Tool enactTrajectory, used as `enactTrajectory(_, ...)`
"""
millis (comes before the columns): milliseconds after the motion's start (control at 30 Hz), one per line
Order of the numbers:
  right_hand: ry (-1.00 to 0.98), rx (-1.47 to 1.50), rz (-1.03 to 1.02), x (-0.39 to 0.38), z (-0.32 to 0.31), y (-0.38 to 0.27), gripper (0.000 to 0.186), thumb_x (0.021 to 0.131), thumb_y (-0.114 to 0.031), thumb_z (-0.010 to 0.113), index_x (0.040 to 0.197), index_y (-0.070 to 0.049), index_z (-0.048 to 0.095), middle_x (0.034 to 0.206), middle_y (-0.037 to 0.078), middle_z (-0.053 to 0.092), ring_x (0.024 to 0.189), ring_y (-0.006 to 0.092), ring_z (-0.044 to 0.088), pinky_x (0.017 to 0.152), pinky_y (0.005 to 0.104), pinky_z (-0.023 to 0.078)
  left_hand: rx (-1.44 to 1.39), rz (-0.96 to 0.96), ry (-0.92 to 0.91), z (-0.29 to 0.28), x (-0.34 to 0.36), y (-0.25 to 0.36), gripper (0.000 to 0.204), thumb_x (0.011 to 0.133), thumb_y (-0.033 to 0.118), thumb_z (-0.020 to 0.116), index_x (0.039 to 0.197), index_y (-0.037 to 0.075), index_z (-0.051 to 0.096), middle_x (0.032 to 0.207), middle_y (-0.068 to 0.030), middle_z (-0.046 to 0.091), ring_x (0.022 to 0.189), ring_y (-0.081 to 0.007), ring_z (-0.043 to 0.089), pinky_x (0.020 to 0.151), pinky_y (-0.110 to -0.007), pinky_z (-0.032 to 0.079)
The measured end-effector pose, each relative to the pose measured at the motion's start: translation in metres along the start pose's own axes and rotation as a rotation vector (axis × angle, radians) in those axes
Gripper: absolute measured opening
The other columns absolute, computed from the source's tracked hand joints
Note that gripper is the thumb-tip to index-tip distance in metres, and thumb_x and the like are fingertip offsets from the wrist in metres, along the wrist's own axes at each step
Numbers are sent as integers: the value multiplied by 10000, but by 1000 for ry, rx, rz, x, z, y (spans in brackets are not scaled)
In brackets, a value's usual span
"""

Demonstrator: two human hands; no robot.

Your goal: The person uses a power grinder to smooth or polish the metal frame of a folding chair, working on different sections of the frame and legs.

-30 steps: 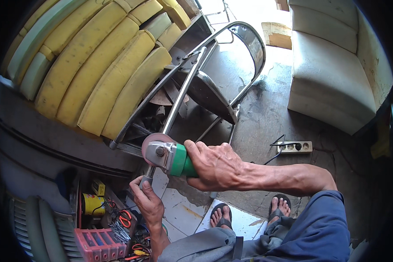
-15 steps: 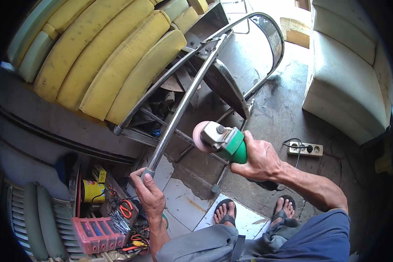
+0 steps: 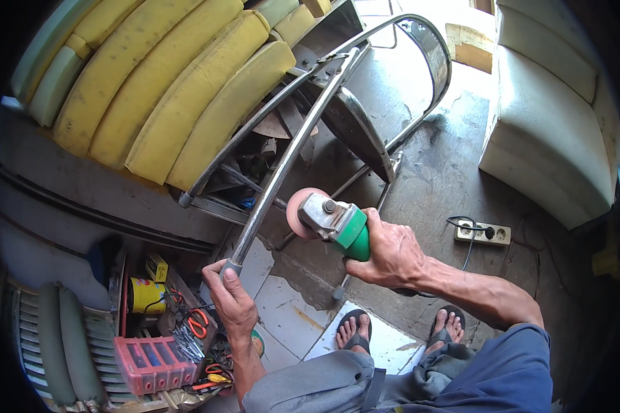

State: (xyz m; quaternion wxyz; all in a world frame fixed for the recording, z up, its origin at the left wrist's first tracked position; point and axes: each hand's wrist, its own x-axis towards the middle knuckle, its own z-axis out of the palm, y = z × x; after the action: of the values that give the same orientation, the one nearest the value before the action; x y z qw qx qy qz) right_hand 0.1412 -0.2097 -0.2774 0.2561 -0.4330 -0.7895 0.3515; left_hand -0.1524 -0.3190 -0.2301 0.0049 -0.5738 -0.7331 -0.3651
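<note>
A tubular metal chair frame [image 3: 287,160] lies tilted across the middle of the view. My left hand [image 3: 234,299] is closed around the near end of one leg, at its grey rubber cap [image 3: 231,267]. In my right hand [image 3: 391,256] is a green angle grinder [image 3: 352,234] with a silver head. Its pinkish round disc [image 3: 300,213] sits close to the right side of that leg; whether they touch I cannot tell. The disc's edge looks sharp enough that I cannot tell if it spins. The chair's dark seat panel [image 3: 357,127] shows farther back.
Yellow foam cushions [image 3: 207,103] are stacked at the upper left. A pink organizer box [image 3: 151,372] and orange-handled scissors [image 3: 198,323] lie at the lower left. A power strip [image 3: 483,233] with a cord rests on the floor at right, near a pale curved sofa [image 3: 548,131].
My right hand has brought the grinder left and slightly down, nearer the chair leg. My left hand, still on the leg's end, has shifted only slightly.
</note>
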Motion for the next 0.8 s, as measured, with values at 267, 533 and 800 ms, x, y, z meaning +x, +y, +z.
enactTrajectory(267,-45,37,6,7,-6,-8,658,810,-376,729,1206,65,442,838,310,697,747,460,730,704,522,602,-3,-14,-2,-2,1,-4,370,1147,337,388,1137,-13,507,986,-155,553,867,-281,550,805,-414,446)
enactTrajectory(533,-87,-229,-148,-9,-2,-23,737,805,-327,821,1302,64,443,972,254,657,792,423,741,665,507,608,-9,0,-31,-4,0,0,377,1147,345,385,1136,-12,506,973,-154,558,857,-276,548,795,-415,442)
enactTrajectory(800,-1,-399,-194,-7,-3,-39,833,778,-337,860,1382,39,426,1005,206,628,798,396,730,694,492,607,-38,-50,-70,-5,1,5,367,1147,340,380,1136,-5,506,947,-154,558,821,-268,541,775,-410,441)
